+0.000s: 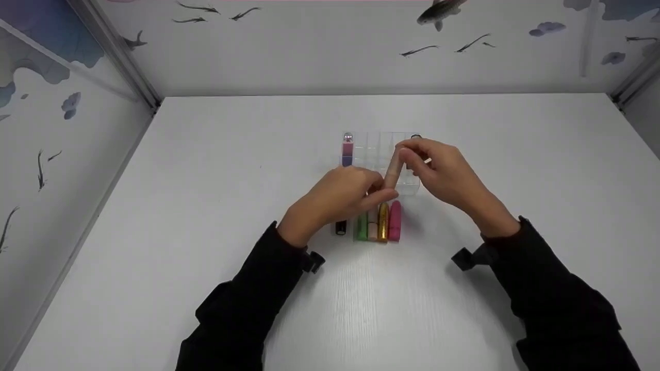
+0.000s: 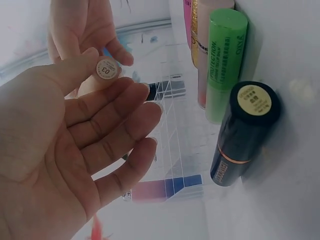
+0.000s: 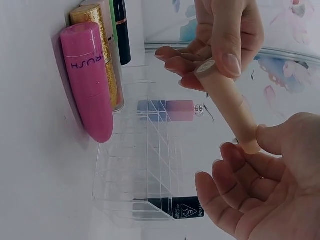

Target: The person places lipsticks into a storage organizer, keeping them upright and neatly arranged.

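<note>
A beige lipstick tube [image 1: 394, 169] is held slanted between both hands above the table. My left hand [image 1: 344, 193] pinches its lower end between thumb and forefinger, where a round "03" label [image 2: 107, 69] shows in the left wrist view. At the upper end, the thumb and fingertips of my right hand [image 1: 442, 167] grip the tube, its other fingers loosely bent. Behind and below the hands stands a clear compartment organizer [image 1: 372, 138]. It holds a pink-and-blue lipstick [image 1: 348, 150] at the left side and a black tube [image 3: 187, 207] at the right side.
In front of the organizer, a row holds a black lipstick [image 2: 245, 135], a green lip balm [image 2: 226, 65], a pale tube [image 1: 373, 226], a gold glitter tube [image 1: 383, 222] and a pink tube [image 1: 395, 221]. Patterned panels [image 1: 309, 62] border the white table [image 1: 216, 170].
</note>
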